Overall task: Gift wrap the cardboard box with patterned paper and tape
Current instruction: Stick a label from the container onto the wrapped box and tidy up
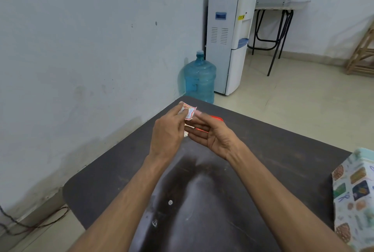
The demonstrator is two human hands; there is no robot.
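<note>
Above the far corner of the dark table [283, 150]: left hand [166, 136], thumb and fingers pinching a small red-bordered paper slip [190, 113]; right hand [210, 136], fingers straight, together, index tip just beside it; patterned-paper-wrapped box [354, 197] at the table's right edge, well apart.

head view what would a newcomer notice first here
The left hand pinches a small red-edged paper slip above the dark table, the right hand open beside it. A box wrapped in patterned paper sits at the frame's right edge, and a blue water bottle stands on the floor beyond.
</note>
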